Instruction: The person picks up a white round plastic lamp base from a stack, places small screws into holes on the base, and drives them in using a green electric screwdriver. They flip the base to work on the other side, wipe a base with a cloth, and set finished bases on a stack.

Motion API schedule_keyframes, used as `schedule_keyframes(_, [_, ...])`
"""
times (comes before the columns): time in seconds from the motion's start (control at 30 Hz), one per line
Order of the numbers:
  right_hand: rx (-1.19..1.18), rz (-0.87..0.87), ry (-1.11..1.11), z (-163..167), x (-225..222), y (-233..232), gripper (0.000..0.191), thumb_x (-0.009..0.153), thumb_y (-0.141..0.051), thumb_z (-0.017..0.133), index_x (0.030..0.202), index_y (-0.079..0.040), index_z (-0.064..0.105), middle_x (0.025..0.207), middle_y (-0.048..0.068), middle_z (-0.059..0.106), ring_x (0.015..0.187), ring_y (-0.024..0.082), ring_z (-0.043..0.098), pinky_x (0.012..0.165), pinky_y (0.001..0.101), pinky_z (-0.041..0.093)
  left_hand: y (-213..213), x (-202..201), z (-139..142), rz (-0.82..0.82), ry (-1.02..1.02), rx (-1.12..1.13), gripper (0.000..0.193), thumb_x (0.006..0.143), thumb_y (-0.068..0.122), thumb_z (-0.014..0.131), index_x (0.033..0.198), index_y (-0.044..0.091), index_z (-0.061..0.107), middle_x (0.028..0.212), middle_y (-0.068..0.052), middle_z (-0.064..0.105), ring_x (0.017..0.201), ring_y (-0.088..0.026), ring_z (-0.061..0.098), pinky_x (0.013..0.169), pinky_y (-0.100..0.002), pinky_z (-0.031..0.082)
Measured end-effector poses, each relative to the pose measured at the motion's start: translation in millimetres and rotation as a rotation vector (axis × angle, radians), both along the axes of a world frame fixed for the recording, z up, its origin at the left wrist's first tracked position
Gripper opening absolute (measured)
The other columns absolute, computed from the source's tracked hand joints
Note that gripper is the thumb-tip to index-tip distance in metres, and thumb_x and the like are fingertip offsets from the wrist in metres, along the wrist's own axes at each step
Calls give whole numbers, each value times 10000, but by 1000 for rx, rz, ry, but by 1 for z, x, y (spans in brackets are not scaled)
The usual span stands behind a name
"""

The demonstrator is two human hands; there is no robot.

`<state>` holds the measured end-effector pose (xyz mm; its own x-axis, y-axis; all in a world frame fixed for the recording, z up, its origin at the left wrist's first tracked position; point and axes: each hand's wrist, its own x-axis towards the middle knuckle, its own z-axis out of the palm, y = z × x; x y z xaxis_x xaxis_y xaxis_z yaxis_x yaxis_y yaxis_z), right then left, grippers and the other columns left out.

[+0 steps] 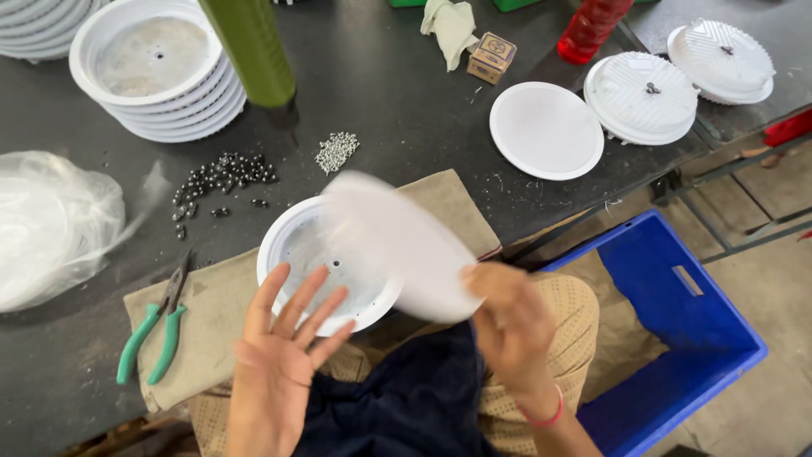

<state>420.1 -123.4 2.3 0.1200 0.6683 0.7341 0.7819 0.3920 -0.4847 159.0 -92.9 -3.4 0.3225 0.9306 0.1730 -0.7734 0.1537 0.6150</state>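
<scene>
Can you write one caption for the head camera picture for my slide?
Right hand lifts a blurred white disc over a round white housing; left hand open beside it.

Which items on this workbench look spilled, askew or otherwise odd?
Small dark beads and silvery ones lie loose on the table, uncontained. The white disc in the right hand is tilted and blurred. Nothing appears damaged.

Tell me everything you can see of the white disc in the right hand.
The white disc is a thin, round, plain panel, plastic by its look and motion-blurred. It is tilted, upper edge toward the table, lower right edge gripped by the right hand. It hangs over the white round housing on the tan cloth, hiding part of it. The left hand is open beside it, apart.
</scene>
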Motion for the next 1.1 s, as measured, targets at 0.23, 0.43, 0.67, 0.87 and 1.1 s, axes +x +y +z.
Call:
schedule_keyframes(0.23, [-69, 653, -228, 17, -6, 31, 343, 848, 58, 711, 1170, -62, 714, 1220, 108, 732, 1211, 339, 695, 1006, 380, 607, 20, -30, -17, 189, 301, -559, 695, 929, 312, 470, 1548, 10, 380, 1532, -191, 498, 1401, -334, 486, 1117, -510, 386])
schedule_keyframes(0.43, [-12, 173, -157, -1, 62, 191, 175, 987, 30, 601, 1128, -35, 680, 1310, 161, 657, 1302, 381, 610, 1094, 459, 491, 33, -91, -37, 254, 107, -711, 613, 1024, 354, 431, 1540, 27, 393, 1523, -187, 514, 1392, -334, 497, 1141, -512, 369])
schedule_keyframes(0.67, [-264, -287, -504, -28, 127, 377, 356, 857, -411, 770, 1101, -155, 805, 1399, 264, 520, 1343, 451, 382, 1099, 613, 216, 39, -114, -47, 416, 162, -832, 616, 1014, 371, 436, 1524, 27, 416, 1506, -180, 533, 1372, -326, 514, 1127, -503, 382])
schedule_keyframes(0.87, [-567, -327, -432, -14, 130, 418, 548, 848, -544, 738, 1146, -85, 752, 1298, 190, 636, 1360, 359, 410, 1131, 681, 107, 39, -104, -44, 413, 173, -863, 619, 1006, 385, 441, 1511, 27, 435, 1491, -173, 550, 1355, -318, 529, 1116, -494, 393])
schedule_keyframes(1.1, [-461, -273, -408, 15, 133, 382, 397, 903, -506, 737, 1114, -173, 780, 1357, 129, 665, 1412, 323, 454, 1202, 647, 166, 42, -58, -53, 271, 120, -829, 623, 996, 402, 446, 1495, 28, 458, 1475, -165, 569, 1335, -310, 546, 1102, -485, 406])
